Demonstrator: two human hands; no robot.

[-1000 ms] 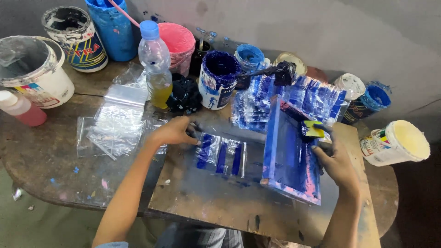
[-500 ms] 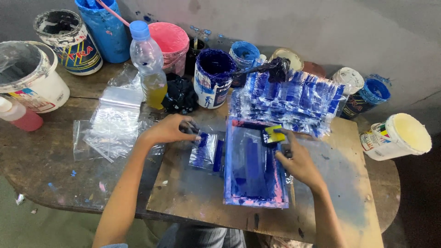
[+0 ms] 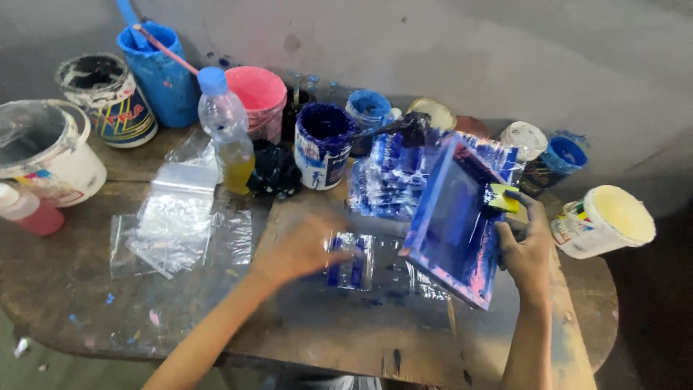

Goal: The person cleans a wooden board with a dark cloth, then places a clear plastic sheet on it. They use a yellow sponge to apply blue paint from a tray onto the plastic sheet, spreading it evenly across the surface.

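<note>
My right hand (image 3: 525,247) grips a blue-stained printing screen frame (image 3: 455,220) by its right edge and holds it tilted up off the table, together with a yellow squeegee (image 3: 502,198). My left hand (image 3: 299,245) is blurred and rests on a small clear plastic bag printed with blue (image 3: 351,266) that lies flat on the wooden board (image 3: 325,339). A pile of blue-printed bags (image 3: 390,180) lies behind the frame.
A stack of unprinted clear bags (image 3: 177,220) lies to the left. Paint tubs ring the table's back: a dark blue one (image 3: 323,143), a pink one (image 3: 256,97), a blue bucket (image 3: 162,72), white pails (image 3: 43,155) (image 3: 610,220). A plastic bottle (image 3: 227,133) stands upright.
The screen frame lay flat over the bag half a second ago; my right hand has now lifted it up and to the right, while my left hand stays on the printed bag.
</note>
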